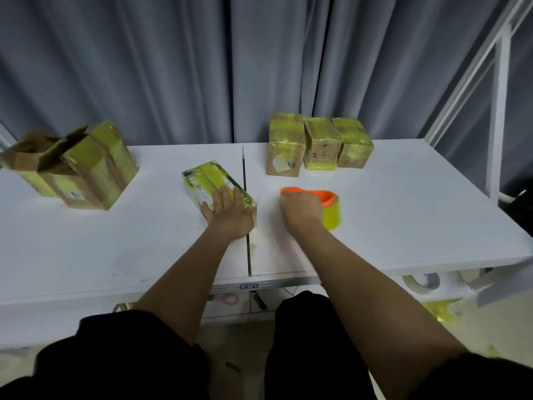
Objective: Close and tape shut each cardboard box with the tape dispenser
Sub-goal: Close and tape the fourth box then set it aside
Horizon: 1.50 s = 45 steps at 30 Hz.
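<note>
While the left hand (227, 210) lies flat with fingers straight on the near end of a small box (215, 186) wrapped in yellow-green tape, the right hand (301, 209) is curled around the orange tape dispenser (323, 202), gripping it just right of centre in the frame. The dispenser carries a roll of yellow-green tape (333, 216), which sits on the right side of the fist, low over the white table (403, 197); whether it touches the surface I cannot tell. The wrapped box lies on its side at the middle of the frame, angled from upper left to lower right, just left of the dark seam (245, 203) that divides the tabletop.

In the upper right of the table three boxes stand side by side, touching: a taller one (284, 148) with a white label, a middle one (321, 147) marked "2-2", and a right one (353, 144), all banded with the same tape. At the left of the frame a larger taped box (98, 168) stands beside an open box (27, 160) whose flaps are up.

A grey curtain (173, 67) hangs behind the table, and a white frame (496, 96) rises at the right edge.
</note>
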Tool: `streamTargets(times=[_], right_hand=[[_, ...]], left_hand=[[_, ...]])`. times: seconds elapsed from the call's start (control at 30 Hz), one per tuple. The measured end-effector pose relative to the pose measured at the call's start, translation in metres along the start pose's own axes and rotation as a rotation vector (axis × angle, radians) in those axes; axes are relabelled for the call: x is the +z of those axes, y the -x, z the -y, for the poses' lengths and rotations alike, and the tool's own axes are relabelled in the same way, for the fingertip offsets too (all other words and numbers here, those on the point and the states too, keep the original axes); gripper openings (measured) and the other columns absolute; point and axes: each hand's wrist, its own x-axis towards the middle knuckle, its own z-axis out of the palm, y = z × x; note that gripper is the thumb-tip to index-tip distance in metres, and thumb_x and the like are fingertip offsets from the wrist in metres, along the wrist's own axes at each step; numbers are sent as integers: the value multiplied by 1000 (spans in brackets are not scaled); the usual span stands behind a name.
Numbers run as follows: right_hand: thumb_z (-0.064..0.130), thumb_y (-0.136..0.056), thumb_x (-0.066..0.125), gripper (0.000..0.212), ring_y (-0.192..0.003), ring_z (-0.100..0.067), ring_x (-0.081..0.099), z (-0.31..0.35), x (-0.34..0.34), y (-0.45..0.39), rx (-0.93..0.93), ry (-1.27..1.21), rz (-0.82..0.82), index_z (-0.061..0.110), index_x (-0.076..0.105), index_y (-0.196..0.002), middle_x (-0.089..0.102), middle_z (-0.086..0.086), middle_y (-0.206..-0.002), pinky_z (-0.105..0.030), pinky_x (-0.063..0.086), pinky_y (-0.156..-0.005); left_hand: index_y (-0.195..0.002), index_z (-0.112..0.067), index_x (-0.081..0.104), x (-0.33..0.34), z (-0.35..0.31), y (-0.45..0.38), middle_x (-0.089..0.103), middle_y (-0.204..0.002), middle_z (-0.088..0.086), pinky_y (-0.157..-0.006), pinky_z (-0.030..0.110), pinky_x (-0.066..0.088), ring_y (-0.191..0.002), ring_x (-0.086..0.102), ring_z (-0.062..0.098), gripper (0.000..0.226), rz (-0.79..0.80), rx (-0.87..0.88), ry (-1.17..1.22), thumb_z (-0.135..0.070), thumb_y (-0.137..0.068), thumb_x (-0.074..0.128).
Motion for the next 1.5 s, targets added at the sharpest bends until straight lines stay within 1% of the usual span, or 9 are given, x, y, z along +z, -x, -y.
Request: streamTargets(times=[0.2, 0.4, 0.57, 0.67, 0.77, 0.9, 1.17, 1.37, 1.5], right_hand=[[21, -93, 53, 54, -54, -21, 39, -36, 35, 1, 81, -37, -138, 28, 37, -144, 42, 2, -58, -25, 10, -45], [34, -68, 78, 68, -48, -21, 54, -10, 48, -11, 19, 118, -147, 36, 56, -132, 61, 1, -57, -24, 29, -54], [31, -84, 60, 52, -82, -34, 59, 2, 64, -6, -8, -110, -276, 20, 53, -135, 62, -17, -92, -38, 44, -70], [9, -83, 46, 45, -94, -37, 57, 10, 59, -5, -16, -620, -434, 9, 61, -126, 60, -17, -104, -37, 44, -76], [-5, -93, 39, 56, -119, -19, 50, 31, 41, -5, 60, -1352, 20, 12, 33, -146, 51, -11, -133, -18, 37, -95], [-9, -93, 43, 55, -89, -12, 57, 41, 43, -7, 163, -1677, 96, 12, 30, -142, 58, -9, -99, -5, 45, -69], [0, -91, 57, 41, -100, -26, 66, 39, 54, -8, 161, -1647, 36, 26, 42, -120, 61, -6, -79, -30, 50, -93], [-15, -90, 41, 33, -54, -13, 61, 17, 28, 2, 372, -1818, -134, 17, 46, -95, 51, -4, -62, -26, 54, -61], [-5, -93, 43, 28, -55, -13, 61, -15, 29, 17, 415, -1648, -178, 20, 51, -103, 55, -6, -71, -37, 55, -75]], left_hand=[[-151, -21, -10, -1, 6, 1, -20, -157, 6, -112, 54, -11, -144, -20, 24, 63, 7, 49, -10, -47, -100, 15], [-152, -24, -7, -1, 18, 0, -18, -158, 3, -114, 50, -11, -145, -18, 20, 63, -16, 137, -21, -51, -99, 17], [-151, -31, 0, -7, 40, -7, -14, -159, -3, -115, 44, -11, -145, -15, 12, 54, 12, 222, 10, -45, -101, 17], [-151, -34, 2, -6, 46, -13, -11, -159, -6, -115, 40, -12, -145, -13, 8, 50, 26, 240, 60, -36, -103, 14], [-151, -34, 4, -5, 48, -18, -10, -159, -7, -115, 39, -12, -145, -12, 8, 49, 21, 250, 74, -33, -103, 12], [-151, -34, 4, 0, 49, -15, -8, -159, -7, -116, 39, -11, -145, -11, 9, 49, -65, 277, 35, -32, -103, 13], [-151, -33, 13, 9, 50, -6, 0, -160, -8, -118, 39, -7, -146, -4, 9, 48, -217, 315, 90, -30, -103, 18], [-151, -33, 14, 10, 54, -6, 4, -160, -8, -118, 39, -5, -146, -1, 9, 54, -234, 325, 102, -39, -97, 10], [-151, -34, 12, 9, 55, -7, 2, -160, -8, -118, 38, -6, -146, -3, 9, 48, -222, 317, 110, -30, -103, 19]])
